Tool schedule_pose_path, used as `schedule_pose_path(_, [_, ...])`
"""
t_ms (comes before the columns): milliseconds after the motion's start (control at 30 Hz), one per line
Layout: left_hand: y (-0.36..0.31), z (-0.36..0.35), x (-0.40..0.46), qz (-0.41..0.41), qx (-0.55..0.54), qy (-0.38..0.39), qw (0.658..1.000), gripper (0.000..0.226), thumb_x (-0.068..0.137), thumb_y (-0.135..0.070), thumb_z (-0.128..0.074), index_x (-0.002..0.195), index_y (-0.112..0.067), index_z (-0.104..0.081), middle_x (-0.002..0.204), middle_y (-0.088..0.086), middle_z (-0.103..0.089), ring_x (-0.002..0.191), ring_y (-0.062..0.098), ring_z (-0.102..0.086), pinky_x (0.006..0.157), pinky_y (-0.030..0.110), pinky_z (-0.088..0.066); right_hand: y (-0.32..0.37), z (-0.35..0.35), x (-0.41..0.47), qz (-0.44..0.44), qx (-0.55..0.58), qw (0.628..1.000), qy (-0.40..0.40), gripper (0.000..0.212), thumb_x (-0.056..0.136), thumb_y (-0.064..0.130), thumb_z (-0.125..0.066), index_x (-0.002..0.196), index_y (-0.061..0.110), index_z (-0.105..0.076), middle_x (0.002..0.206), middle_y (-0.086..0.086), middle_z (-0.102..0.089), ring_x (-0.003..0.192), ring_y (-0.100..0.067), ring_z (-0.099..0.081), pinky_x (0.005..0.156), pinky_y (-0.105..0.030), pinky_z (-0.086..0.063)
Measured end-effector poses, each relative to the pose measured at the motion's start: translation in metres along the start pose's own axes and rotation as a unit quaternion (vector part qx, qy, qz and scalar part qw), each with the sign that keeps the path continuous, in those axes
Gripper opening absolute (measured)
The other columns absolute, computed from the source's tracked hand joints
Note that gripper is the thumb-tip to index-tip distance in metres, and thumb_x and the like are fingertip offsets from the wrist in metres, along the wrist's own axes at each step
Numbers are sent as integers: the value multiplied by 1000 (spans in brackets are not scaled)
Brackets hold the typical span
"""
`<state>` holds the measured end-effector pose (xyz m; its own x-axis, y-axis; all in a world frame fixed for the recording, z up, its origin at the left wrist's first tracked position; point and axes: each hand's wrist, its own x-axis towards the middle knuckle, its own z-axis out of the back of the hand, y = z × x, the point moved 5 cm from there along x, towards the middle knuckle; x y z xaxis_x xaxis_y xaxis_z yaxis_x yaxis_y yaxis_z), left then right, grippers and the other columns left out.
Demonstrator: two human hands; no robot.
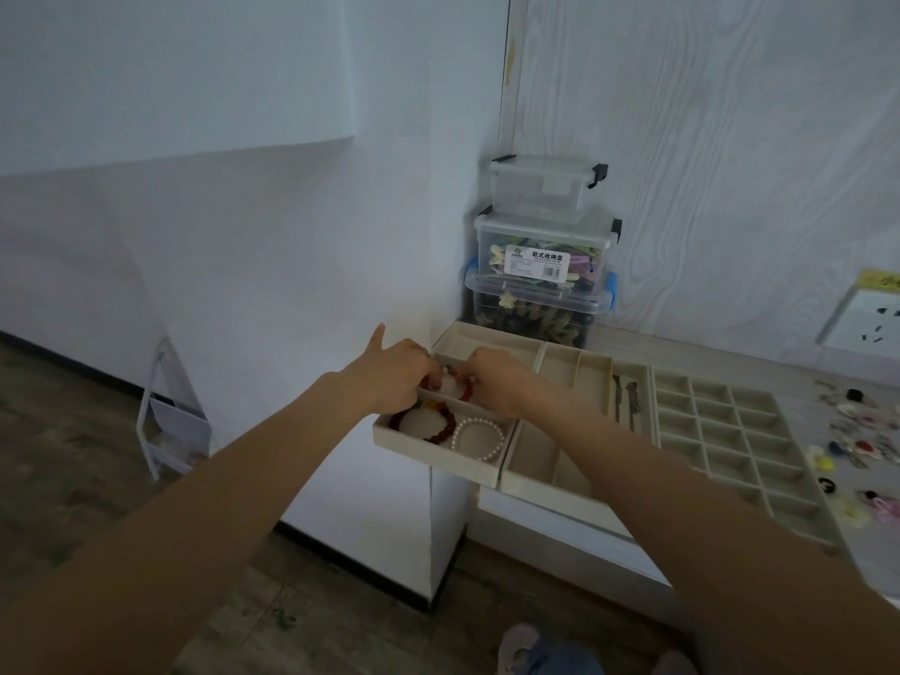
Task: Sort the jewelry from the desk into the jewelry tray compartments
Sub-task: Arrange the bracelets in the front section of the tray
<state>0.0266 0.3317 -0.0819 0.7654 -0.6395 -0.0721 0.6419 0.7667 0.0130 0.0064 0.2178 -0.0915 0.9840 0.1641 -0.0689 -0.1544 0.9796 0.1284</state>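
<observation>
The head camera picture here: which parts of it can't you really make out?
- Red bead bracelet, head view: both the left hand and the right hand cover most of it.
- Loose jewelry on the desk: too small and cut by the right edge.
- Lowest storage box: its dark contents are unclear.
- Two thin items in a narrow slot: too small.

Three stacked clear plastic lidded storage boxes [543, 250] at 12 o'clock in the corner; white wall socket [864, 324] at 3 o'clock; white wire rack [168, 416] on the floor at 9 o'clock.
</observation>
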Motion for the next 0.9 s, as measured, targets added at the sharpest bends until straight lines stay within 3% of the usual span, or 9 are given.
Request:
schedule_pose_path(367, [-6,-1,0,4,-16,6,1000,26,86,0,-40,97,-19,-53,125,1,-53,131,17,-32,113,54,8,-5,-1,-4,-19,16,1000,-2,29,93,20,-51,113,5,-65,117,-13,-62,105,-27,-57,91,-32,-44])
schedule_pose_path(500, [-10,2,-2,7,-26,-4,1000,29,88,-2,-40,105,-20,-53,126,-1,-53,131,17,-33,113,54,6,-4,4,-11,-15,35,999,9,33,94,16,-49,123,8,-61,122,-14,-60,113,-28,-55,94,-31,-42])
schedule_pose_path(633, [-19,14,-3,5,-18,-34,999,28,90,-6,-43,111,-19,-57,121,0,-56,125,18,-38,114,52,-1,-16,26,-27,-38,88,992,-81,38,95,2,-41,127,11,-57,137,-12,-50,126,-24,-47,103,-31,-37])
schedule_pose_path(700, [-26,22,-2,5,-21,-54,998,21,91,-15,-51,109,-20,-58,116,0,-57,119,18,-43,114,46,-10,-24,36,-37,-47,97,988,-108,38,95,2,-39,128,12,-57,140,-11,-46,128,-23,-45,104,-31,-36])
schedule_pose_path(767, [-42,34,0,-6,-27,-89,996,23,87,-20,-59,110,-21,-56,112,-2,-57,110,18,-49,102,36,-29,-37,46,-54,-61,106,984,-130,38,95,3,-39,127,13,-58,139,-11,-48,125,-22,-48,102,-30,-38])
schedule_pose_path(833, [-65,45,4,-25,-45,-119,991,28,88,-12,-54,114,-21,-54,116,0,-56,106,19,-51,88,32,-36,-52,57,-76,-78,112,979,-152,38,94,5,-41,126,14,-58,136,-10,-52,121,-22,-51,99,-29,-40])
schedule_pose_path(900, [-94,54,12,-45,-94,-128,986,28,90,-10,-48,114,-22,-55,120,0,-56,105,19,-53,89,34,-43,-71,65,-103,-100,110,977,-151,37,94,6,-43,127,13,-58,133,-10,-54,119,-23,-53,97,-29,-40])
